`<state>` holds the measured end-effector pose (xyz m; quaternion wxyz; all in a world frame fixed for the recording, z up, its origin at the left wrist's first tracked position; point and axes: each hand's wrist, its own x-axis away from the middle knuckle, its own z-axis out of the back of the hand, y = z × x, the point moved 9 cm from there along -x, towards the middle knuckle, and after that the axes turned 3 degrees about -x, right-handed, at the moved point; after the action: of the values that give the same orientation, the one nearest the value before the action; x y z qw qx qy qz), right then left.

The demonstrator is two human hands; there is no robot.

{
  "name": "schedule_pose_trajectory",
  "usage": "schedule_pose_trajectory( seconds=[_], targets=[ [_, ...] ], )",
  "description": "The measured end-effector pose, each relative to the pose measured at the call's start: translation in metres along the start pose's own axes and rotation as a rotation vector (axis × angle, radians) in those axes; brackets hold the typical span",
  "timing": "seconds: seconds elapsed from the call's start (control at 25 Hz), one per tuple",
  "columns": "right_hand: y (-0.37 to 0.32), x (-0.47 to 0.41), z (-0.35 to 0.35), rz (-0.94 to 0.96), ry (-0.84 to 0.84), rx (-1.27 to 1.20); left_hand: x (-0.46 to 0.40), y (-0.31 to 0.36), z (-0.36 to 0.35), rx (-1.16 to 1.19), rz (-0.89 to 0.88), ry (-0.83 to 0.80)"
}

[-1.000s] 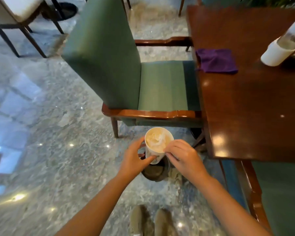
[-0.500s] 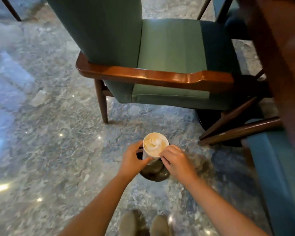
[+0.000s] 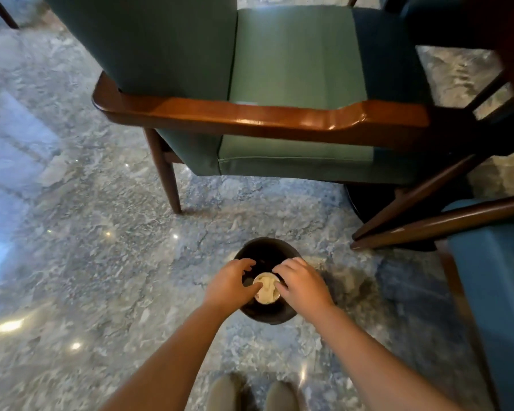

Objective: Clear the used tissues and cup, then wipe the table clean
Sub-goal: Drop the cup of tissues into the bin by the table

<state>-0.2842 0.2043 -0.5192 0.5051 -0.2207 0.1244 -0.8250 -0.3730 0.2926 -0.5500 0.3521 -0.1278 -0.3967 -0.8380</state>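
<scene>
I see the white cup, stuffed with tissue, inside the dark round bin on the marble floor, my left hand and right hand gripping its rim with curled fingers from either side.

Floor: polished grey marble-like stone, glossy, light spots reflected. Chair: green cloth upholstery, matt; armrest of varnished reddish wood, shiny. Bin: dark, smooth, dull sheen. Cup: pale paper, crumpled tissue seen inside. 2 shoes: matt, suede-like.
</scene>
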Motion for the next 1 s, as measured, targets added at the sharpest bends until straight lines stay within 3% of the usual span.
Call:
schedule_pose_trajectory(
  seconds=[0.16, 0.32, 0.68, 1.0],
  targets=[
    [-0.039, 0.02, 0.092, -0.128, -0.129, 0.091, 0.046, 0.072, 0.077, -0.393, -0.076, -0.1],
    [-0.099, 0.045, 0.221, -0.168, -0.105, 0.09, 0.11, 0.167, 0.187, -0.573, -0.134, -0.032],
    [-0.189, 0.12, 0.48, -0.205, 0.181, 0.155, 0.234, 0.36, 0.354, -0.694, -0.351, 0.232],
    [-0.18, 0.183, 0.565, -0.261, 0.391, 0.194, 0.275, 0.463, 0.383, -0.711, -0.616, 0.428]
  ],
)
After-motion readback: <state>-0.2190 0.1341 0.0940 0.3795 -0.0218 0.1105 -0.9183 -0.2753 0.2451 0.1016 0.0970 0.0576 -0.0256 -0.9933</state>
